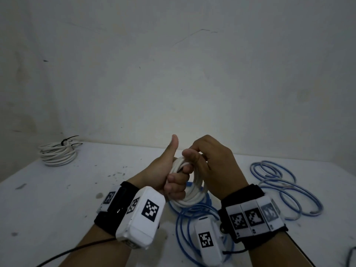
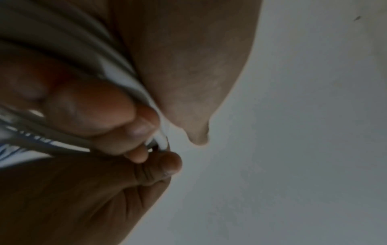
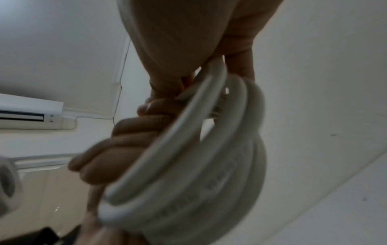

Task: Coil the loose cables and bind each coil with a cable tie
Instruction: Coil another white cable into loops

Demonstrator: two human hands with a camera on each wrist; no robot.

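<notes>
My left hand (image 1: 169, 170) gripped the white cable coil (image 1: 189, 191) above the desk (image 1: 57, 199), fingers curled round it, thumb raised. My right hand (image 1: 212, 166) pinched the coil's top strands. A loose blue cable (image 1: 279, 187) lay beneath and to the right. A tied white coil (image 1: 57, 154) with black cable ties (image 1: 67, 141) sat far left.
</notes>
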